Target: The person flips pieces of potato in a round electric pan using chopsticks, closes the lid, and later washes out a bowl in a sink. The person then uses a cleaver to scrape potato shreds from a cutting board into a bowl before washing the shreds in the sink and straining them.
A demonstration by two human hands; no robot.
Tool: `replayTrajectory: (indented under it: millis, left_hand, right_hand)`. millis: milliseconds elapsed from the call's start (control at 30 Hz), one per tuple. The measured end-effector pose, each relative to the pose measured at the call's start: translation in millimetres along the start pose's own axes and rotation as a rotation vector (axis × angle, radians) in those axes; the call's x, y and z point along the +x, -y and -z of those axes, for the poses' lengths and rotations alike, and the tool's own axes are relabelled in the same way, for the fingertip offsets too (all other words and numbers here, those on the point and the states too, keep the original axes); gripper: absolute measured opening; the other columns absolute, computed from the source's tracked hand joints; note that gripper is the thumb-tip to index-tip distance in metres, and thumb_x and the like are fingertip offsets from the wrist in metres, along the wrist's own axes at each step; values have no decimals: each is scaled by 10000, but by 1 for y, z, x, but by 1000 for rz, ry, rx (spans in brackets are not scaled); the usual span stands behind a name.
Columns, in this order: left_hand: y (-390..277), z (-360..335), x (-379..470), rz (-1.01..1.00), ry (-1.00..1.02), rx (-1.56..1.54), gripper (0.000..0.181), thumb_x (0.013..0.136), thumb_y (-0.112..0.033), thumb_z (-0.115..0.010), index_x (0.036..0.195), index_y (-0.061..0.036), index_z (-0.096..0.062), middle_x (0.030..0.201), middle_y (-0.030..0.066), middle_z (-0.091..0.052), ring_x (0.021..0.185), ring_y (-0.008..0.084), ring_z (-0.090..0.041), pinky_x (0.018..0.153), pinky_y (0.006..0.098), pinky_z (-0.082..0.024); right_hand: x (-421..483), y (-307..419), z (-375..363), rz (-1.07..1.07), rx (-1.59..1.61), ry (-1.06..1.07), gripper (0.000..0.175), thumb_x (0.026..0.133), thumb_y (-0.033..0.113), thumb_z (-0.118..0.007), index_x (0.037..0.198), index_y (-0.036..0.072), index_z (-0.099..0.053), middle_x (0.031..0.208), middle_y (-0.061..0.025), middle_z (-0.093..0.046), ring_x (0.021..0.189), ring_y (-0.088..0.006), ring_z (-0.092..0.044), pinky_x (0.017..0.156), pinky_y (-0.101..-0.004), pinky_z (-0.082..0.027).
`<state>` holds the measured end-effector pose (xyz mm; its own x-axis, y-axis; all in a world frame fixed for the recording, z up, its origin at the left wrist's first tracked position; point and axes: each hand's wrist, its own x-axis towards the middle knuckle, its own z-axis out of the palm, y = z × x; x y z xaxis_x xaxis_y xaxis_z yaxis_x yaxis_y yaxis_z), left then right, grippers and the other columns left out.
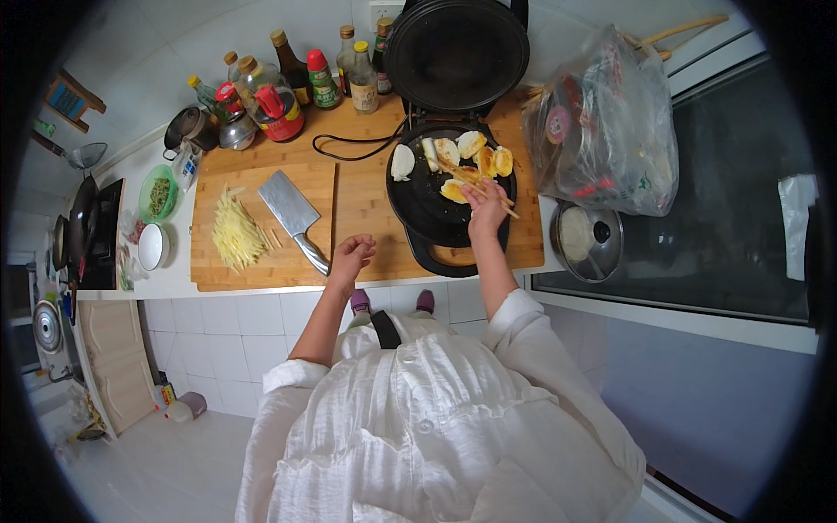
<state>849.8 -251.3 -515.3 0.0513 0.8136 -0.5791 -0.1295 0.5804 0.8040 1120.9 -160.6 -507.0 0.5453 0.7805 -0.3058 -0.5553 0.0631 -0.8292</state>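
Observation:
My right hand grips a pair of wooden chopsticks, whose tips reach among the pieces of food on the black electric griddle. Several slices lie there, some browned and yellow; a paler white slice rests at the griddle's left. The griddle's round lid is raised behind it. Over the front edge of the wooden counter board hangs my left hand, fingers loosely curled and holding nothing. Just left of it, a cleaver and a heap of pale yellow shreds lie on a cutting board.
Sauce bottles and jars line the wall. Right of the griddle are a bulky plastic bag and a glass-lidded pot. At left stand a green basket of green vegetables and a white bowl. A black cord runs behind the cutting board.

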Motion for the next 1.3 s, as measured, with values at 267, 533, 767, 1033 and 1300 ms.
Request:
replayTrajectory:
  millis: [267,533,767,1033,1300]
  left_hand:
    - [1,-11,4,9,35,5,245,916,-226,-524,1099,-72,-574,1058,44,-632,925,145,-594,794,280,-456]
    - [7,-7,3,7,23,-4,254,908,-239,-537,1097,-73,-574,1061,41,-628,932,146,-591,799,279,-450]
    - [4,-18,0,6,54,4,251,904,-233,-538,1096,-75,-575,1065,41,-628,929,147,-595,804,274,-447]
    - [15,-8,-3,9,21,-28,233,905,-221,-536,1085,-82,-585,1067,39,-630,935,147,-598,799,273,-453]
    - [14,-9,-7,6,20,-24,237,906,-235,-538,1086,-88,-583,1062,32,-630,933,141,-595,797,273,-450]
  right_hand:
    - [10,16,36,-332,185,-184,194,906,139,-445,958,-46,-470,930,-219,-514,884,-343,-587,837,-420,-528]
    - [-41,34,12,205,-270,202,242,929,209,-500,976,-27,-522,860,-115,-577,645,-177,-620,600,-292,-564]
    - [-34,7,-4,235,-580,387,208,923,146,-509,1007,-18,-605,744,-63,-617,628,-117,-618,578,-224,-517]
    - [-38,59,68,38,-675,540,211,911,163,-542,1012,-2,-624,800,-60,-618,644,-103,-614,585,-218,-529]
    - [-10,113,74,-19,-858,636,227,912,188,-538,1018,7,-624,807,-53,-620,682,-89,-597,591,-211,-511]
